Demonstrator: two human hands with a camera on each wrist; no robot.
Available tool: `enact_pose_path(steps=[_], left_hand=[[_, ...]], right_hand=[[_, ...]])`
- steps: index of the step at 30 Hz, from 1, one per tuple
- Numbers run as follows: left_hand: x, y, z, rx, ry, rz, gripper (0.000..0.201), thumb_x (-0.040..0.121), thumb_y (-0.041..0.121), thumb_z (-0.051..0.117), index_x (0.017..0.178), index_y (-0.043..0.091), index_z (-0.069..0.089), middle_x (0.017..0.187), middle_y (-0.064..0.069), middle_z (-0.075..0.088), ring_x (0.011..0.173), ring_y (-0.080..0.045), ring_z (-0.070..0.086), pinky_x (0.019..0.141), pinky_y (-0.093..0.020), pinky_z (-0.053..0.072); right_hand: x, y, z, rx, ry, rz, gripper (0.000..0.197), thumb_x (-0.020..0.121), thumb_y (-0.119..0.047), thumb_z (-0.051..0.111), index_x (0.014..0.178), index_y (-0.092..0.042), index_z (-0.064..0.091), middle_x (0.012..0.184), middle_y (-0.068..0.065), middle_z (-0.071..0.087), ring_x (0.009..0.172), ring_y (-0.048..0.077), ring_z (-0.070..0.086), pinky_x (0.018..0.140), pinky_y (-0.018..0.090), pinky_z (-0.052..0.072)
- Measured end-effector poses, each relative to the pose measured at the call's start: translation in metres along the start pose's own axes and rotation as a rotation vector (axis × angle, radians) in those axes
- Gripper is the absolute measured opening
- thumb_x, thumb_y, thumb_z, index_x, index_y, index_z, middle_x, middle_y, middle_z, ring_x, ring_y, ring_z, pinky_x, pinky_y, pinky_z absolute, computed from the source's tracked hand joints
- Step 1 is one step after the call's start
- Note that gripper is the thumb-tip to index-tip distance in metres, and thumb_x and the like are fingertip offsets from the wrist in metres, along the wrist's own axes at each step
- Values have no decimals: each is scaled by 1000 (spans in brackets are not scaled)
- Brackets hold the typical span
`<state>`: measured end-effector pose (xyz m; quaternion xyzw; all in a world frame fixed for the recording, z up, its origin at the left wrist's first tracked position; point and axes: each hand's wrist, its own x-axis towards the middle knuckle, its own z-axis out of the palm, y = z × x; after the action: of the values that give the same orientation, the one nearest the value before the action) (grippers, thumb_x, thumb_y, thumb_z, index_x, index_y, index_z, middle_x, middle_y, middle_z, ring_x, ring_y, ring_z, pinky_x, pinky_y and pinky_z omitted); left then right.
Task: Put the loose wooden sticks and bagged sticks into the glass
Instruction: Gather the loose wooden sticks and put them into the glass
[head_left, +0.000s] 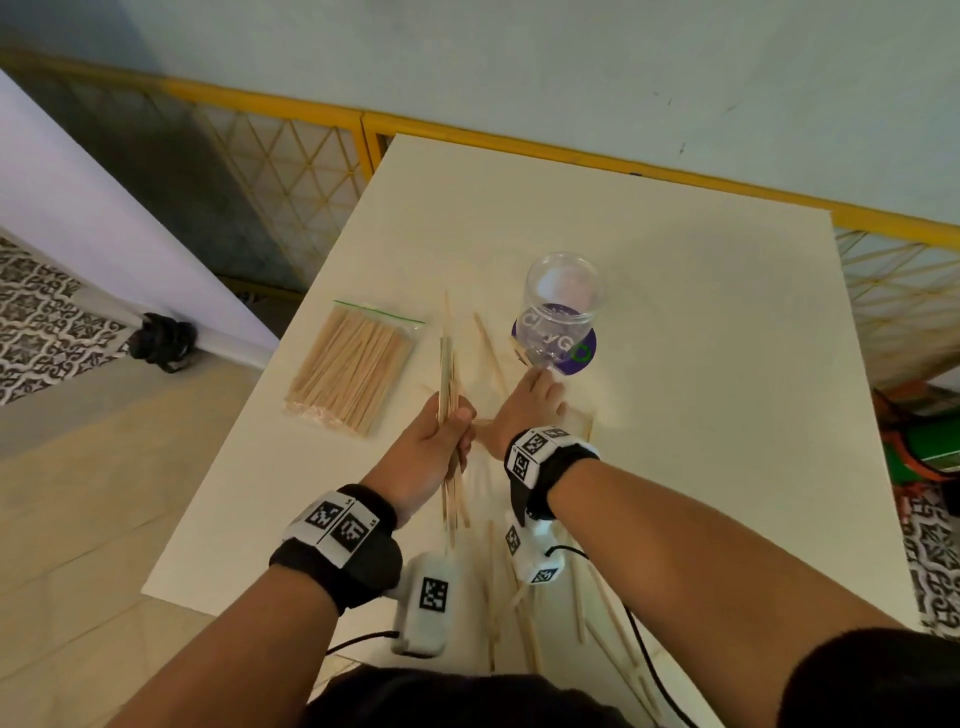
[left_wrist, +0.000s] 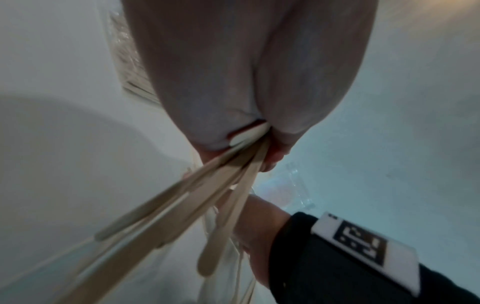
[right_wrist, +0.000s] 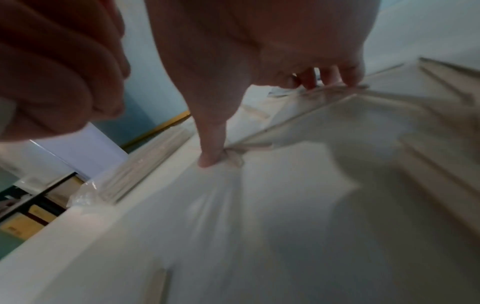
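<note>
Lying left of left hand (head_left: 434, 441)'s sticks (head_left: 448, 374): bagged sticks (head_left: 350, 364).

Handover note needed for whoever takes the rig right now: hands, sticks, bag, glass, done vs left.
Left hand: grips a bundle of wooden sticks, held above the table.
Right hand: fingers down on the table just in front of the glass, gathering loose sticks; whether it grips any is unclear.
Bagged sticks: flat on the table, left of the glass, untouched.
Glass: upright, no sticks visible inside.
Done: part of the loose sticks collected in the left hand.
Left: gather the remaining loose sticks near the table's front edge, put all in the glass, then the bag.
</note>
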<state>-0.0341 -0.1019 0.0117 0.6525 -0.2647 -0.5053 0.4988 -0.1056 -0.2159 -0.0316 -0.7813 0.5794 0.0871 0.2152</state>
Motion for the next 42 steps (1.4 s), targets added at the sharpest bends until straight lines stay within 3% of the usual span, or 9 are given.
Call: enact_pose_path(steps=[3, 8, 13, 22, 27, 31, 34, 38, 42], left_hand=[[2, -6, -12, -32, 6, -26, 17, 105, 26, 37, 100, 15, 49, 66, 6, 46, 64, -12, 42, 72, -35, 39], [10, -6, -11, -49, -27, -30, 16, 106, 23, 36, 98, 17, 49, 68, 4, 44, 63, -12, 41, 68, -29, 39], [20, -2, -11, -38, -67, 6, 17, 106, 22, 35, 97, 18, 49, 68, 4, 44, 63, -12, 42, 67, -28, 39], [36, 15, -18, -71, -80, 75, 14, 105, 21, 37, 98, 14, 47, 67, 3, 43, 60, -10, 41, 62, -24, 39], [55, 54, -18, -141, -100, 169, 13, 104, 24, 41, 97, 17, 50, 67, 5, 44, 62, -11, 40, 66, -26, 39], [75, 114, -10, -194, -163, 366, 13, 100, 28, 42, 93, 22, 50, 66, 7, 44, 64, -11, 39, 66, -28, 37], [94, 164, 7, -241, -192, 484, 13, 101, 26, 39, 93, 21, 47, 66, 5, 41, 62, -11, 36, 64, -26, 36], [124, 206, 38, -161, -144, 623, 15, 106, 25, 34, 95, 20, 44, 69, 2, 37, 60, -9, 37, 64, -25, 38], [163, 192, 61, -104, -74, 575, 15, 105, 30, 37, 106, 17, 44, 72, 8, 42, 62, -1, 43, 69, -22, 40]], right_hand=[[4, 4, 3, 44, 36, 9, 122, 62, -66, 71, 145, 1, 12, 143, 17, 27, 132, 34, 28, 112, 41, 30], [10, 21, -11, 140, 13, 9, 62, 88, -24, 63, 136, 2, 33, 139, 21, 37, 127, 33, 41, 106, 35, 36], [3, 30, -22, -124, -15, -34, 27, 93, -12, 50, 119, -7, 54, 125, 13, 57, 115, 30, 57, 96, 36, 43], [0, 38, -25, -103, -62, -157, 35, 91, -1, 42, 125, -6, 47, 128, 15, 46, 117, 31, 49, 98, 35, 39], [-1, 49, -65, 314, -18, -255, 11, 94, -7, 45, 88, -11, 54, 89, 7, 58, 82, 27, 53, 70, 30, 38], [-2, 53, -134, 808, 72, -313, 9, 89, -1, 57, 89, -10, 58, 88, 13, 71, 84, 26, 66, 79, 37, 51], [9, 42, -182, 1145, 193, -355, 24, 88, 6, 54, 98, -15, 62, 84, 10, 69, 74, 15, 65, 73, 29, 57], [42, 22, -205, 1287, 314, -351, 21, 88, 7, 54, 103, -6, 60, 88, 6, 69, 78, 13, 65, 74, 21, 57], [73, 23, -183, 1203, 293, -292, 24, 87, 8, 54, 87, -14, 61, 82, 3, 70, 83, 20, 66, 83, 35, 55]])
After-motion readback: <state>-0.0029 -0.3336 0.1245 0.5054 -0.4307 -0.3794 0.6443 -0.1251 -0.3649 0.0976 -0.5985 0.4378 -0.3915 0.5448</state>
